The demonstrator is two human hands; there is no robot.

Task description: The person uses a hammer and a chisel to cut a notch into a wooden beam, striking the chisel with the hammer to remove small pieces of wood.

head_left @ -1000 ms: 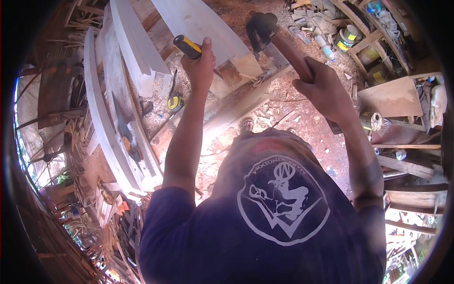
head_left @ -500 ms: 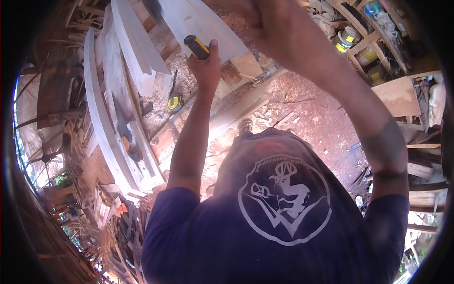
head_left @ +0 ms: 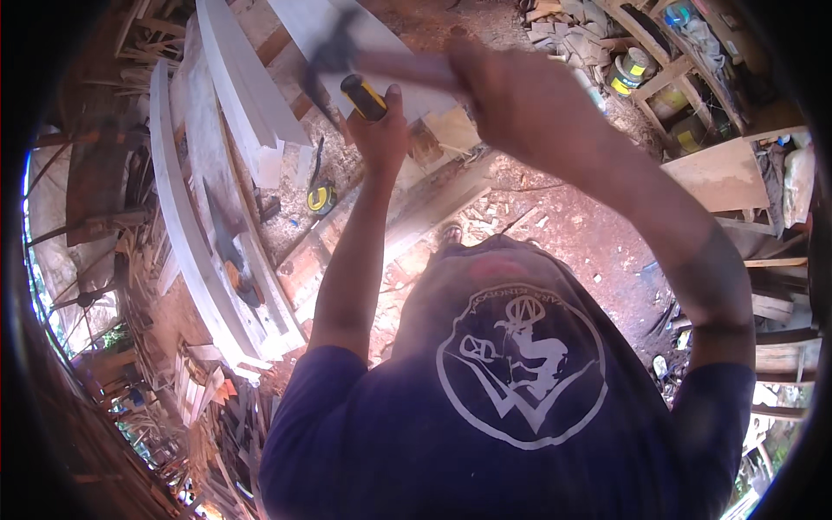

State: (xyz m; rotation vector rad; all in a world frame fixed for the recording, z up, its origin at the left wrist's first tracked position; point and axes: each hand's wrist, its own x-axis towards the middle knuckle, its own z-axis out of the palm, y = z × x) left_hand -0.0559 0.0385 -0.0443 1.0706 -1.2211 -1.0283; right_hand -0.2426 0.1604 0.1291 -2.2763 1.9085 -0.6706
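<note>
My left hand (head_left: 380,139) is closed around a chisel (head_left: 362,97) with a black and yellow handle, its butt end facing up. The chisel's blade is hidden below the hand. Under it lies a pale, wide board (head_left: 381,30) with a light wooden block (head_left: 452,130) at its near end. My right hand (head_left: 516,95) grips the wooden handle of a hammer (head_left: 399,66). Blurred by motion, the hammer's dark head is just above and left of the chisel's butt; whether they touch I cannot tell.
A yellow and black tape measure (head_left: 321,198) lies among wood shavings left of my left forearm. Further left are long curved planks (head_left: 178,186) and a handsaw (head_left: 232,260) resting between them. Cans (head_left: 630,71) and a wooden rack (head_left: 672,82) stand at the far right.
My right hand has swung down, bringing the hammer into view over the board near the chisel. My left hand keeps its hold on the chisel, almost in the same place.
</note>
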